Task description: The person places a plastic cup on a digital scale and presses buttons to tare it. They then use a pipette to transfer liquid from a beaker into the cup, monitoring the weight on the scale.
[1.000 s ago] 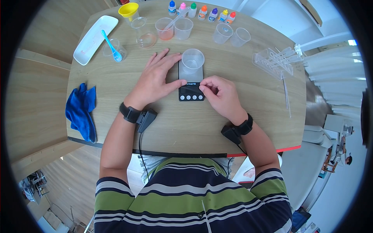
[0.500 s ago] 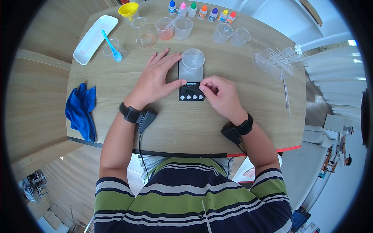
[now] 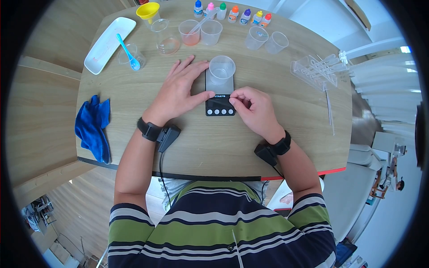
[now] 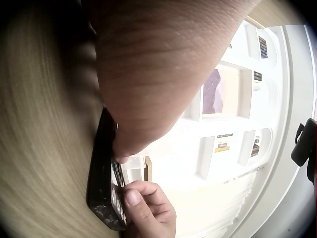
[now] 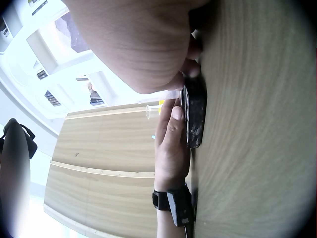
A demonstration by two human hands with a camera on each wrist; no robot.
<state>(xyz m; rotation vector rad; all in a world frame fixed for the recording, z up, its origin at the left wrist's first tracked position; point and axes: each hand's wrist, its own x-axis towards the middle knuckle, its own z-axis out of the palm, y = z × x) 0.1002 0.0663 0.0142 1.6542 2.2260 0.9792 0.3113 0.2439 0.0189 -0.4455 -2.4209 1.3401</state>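
Note:
A small black digital scale [image 3: 220, 105] lies on the table, its row of round buttons toward the person. On its plate stands a clear plastic cup [image 3: 222, 71], upright, with no contents visible. My left hand [image 3: 178, 91] rests along the scale's left side, fingers extended and spread, thumb tip by the display and index fingertip near the cup. At the right edge, beside the display, my right hand [image 3: 254, 109] has its thumb and index finger pinched together, the other fingers curled under. The left wrist view shows those right fingertips [image 4: 132, 197] at the scale's edge above the buttons.
Several dropper bottles [image 3: 233, 15] line the back edge. Plastic cups, one with pink liquid [image 3: 191, 39], a yellow funnel [image 3: 148, 11] and a white tray [image 3: 124, 27] stand nearer. A blue cloth [image 3: 93, 127] lies left; a clear rack [image 3: 313, 73] stands right.

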